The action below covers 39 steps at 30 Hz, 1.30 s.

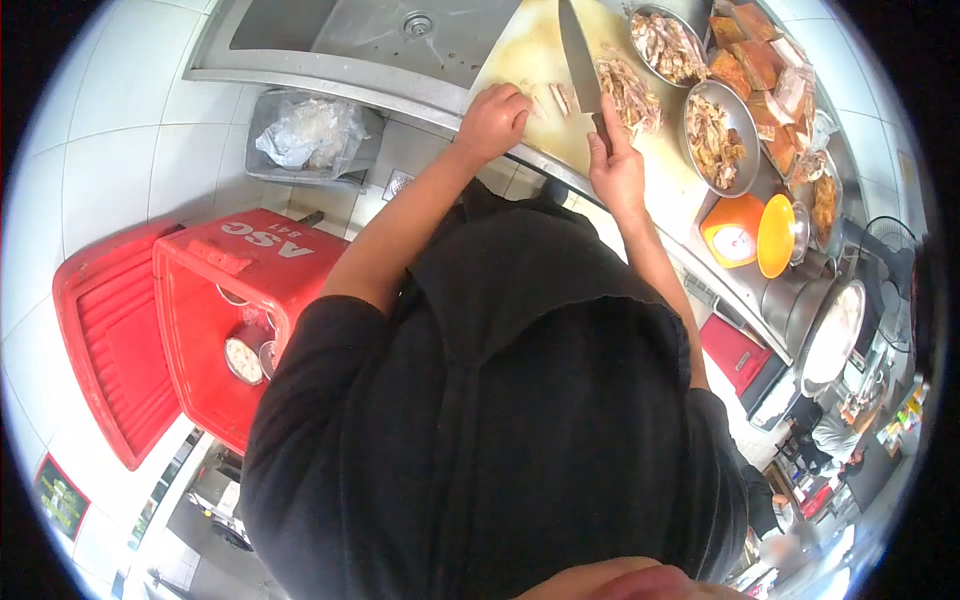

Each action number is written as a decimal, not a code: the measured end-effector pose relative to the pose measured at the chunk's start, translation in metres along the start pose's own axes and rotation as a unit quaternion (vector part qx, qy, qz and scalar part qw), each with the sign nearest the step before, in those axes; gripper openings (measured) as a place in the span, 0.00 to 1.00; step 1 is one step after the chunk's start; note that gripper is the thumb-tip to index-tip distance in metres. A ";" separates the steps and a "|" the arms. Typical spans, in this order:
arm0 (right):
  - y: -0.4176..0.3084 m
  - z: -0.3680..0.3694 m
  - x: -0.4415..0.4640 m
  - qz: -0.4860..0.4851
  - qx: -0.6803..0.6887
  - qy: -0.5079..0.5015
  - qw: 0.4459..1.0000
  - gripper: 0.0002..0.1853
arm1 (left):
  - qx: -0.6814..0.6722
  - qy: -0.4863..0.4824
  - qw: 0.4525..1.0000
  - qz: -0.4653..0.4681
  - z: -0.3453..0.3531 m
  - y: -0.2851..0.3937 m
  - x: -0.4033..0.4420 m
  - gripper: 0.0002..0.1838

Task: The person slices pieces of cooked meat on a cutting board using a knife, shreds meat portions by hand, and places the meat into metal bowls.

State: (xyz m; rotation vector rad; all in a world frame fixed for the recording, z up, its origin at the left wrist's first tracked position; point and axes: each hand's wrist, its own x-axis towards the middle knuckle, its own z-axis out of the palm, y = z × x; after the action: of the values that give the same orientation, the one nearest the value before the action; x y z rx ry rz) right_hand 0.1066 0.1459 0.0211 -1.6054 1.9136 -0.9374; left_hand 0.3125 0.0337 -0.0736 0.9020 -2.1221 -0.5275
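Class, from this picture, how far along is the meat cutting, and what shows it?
Roughly partway, it seems. Done: chopped meat in two metal bowls, and a cut pile on the board. In hand: the right hand grips the knife; the left hand is near small pieces. Left: large browned slabs beside the bowls look uncut.

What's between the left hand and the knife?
Small meat pieces lie on the board between the left hand and the knife, in the head view.
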 end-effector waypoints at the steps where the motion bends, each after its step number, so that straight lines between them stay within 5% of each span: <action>1: -0.006 -0.002 -0.001 0.010 0.000 -0.012 1.000 0.35 | 0.000 -0.001 1.000 0.000 0.000 0.000 0.001 0.05; 4: -0.018 0.002 0.000 -0.106 -0.001 0.060 0.993 0.34 | 0.005 -0.003 1.000 -0.003 0.001 -0.001 0.001 0.06; 13: -0.010 0.019 0.000 -0.181 -0.025 0.023 0.983 0.35 | -0.007 0.052 0.998 -0.034 -0.009 -0.004 -0.009 0.06; 17: 0.025 0.033 -0.001 -0.065 -0.142 -0.097 0.983 0.36 | -0.007 0.077 0.996 -0.042 -0.021 -0.010 -0.008 0.06; 21: 0.010 0.020 0.001 -0.047 -0.113 -0.087 0.989 0.36 | 0.005 0.146 0.987 -0.070 -0.027 -0.016 -0.014 0.06; 23: -0.005 0.011 -0.004 0.010 -0.041 -0.072 0.996 0.36 | 0.003 0.140 0.985 -0.105 -0.030 -0.029 -0.014 0.08; 27: 0.023 0.023 -0.010 -0.060 0.022 -0.109 0.992 0.35 | 0.038 0.058 0.977 -0.200 -0.033 -0.050 -0.002 0.15; 30: 0.025 0.013 -0.008 0.051 -0.012 -0.145 0.988 0.35 | -0.015 0.018 0.972 -0.234 -0.023 -0.069 0.008 0.19; 39: 0.066 -0.060 -0.010 0.078 -0.045 0.017 0.996 0.36 | -0.081 -0.063 0.935 -0.338 -0.009 -0.083 0.037 0.26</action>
State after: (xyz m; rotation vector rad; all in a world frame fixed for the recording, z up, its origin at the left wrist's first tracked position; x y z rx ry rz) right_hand 0.0221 0.1732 0.0106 -1.4728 2.0965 -0.8298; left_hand 0.3382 -0.0495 -0.1010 1.5376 -1.8000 -1.1115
